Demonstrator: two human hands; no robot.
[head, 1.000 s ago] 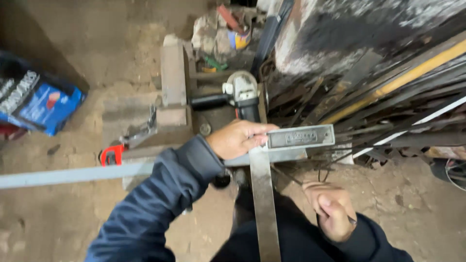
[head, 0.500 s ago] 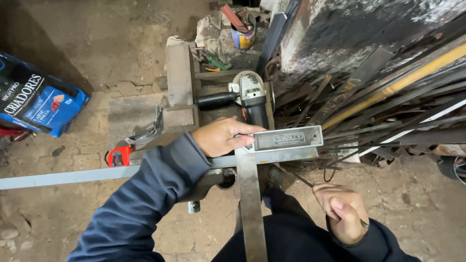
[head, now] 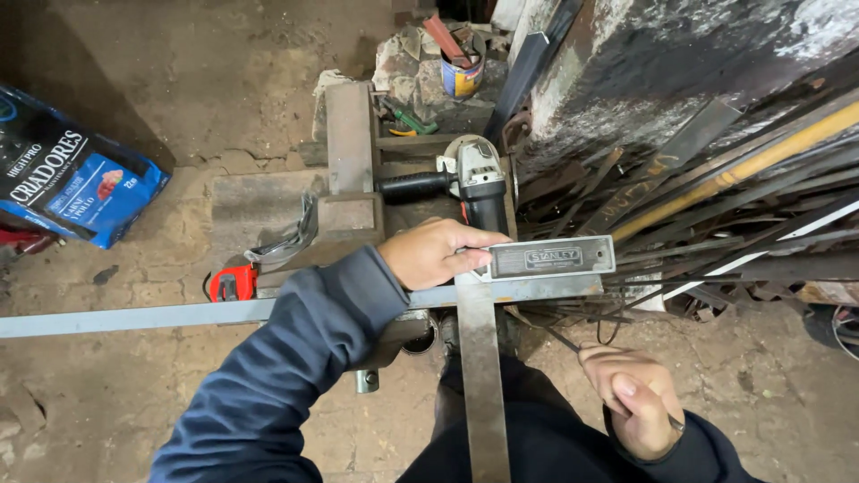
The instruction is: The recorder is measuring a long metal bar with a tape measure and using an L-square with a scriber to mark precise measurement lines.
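The left hand [head: 434, 253] presses down on a metal try square [head: 537, 261], its fingers [head: 479, 257] clamped over the near end of the square's thick stock. That stock lies along the far edge of a long grey steel bar [head: 134, 316], which runs across the view from the left edge to just past the stock. The square's flat blade [head: 480, 385] crosses the bar and points back toward the person.

The right hand [head: 637, 400] hovers lower right, apart from the bar — fingers curled tightly around a thin dark scriber [head: 562, 340], whose tip points up toward the angle between blade and bar.

Just beyond the left hand lies an angle grinder [head: 479, 179] with a black side handle, resting on a rusty steel stand [head: 351, 156]. A red-handled clamp [head: 234, 282] sits just behind the bar, and a blue sack [head: 72, 183] lies on the dirt floor at far left. Scrap metal rods [head: 716, 206] pile up at right.
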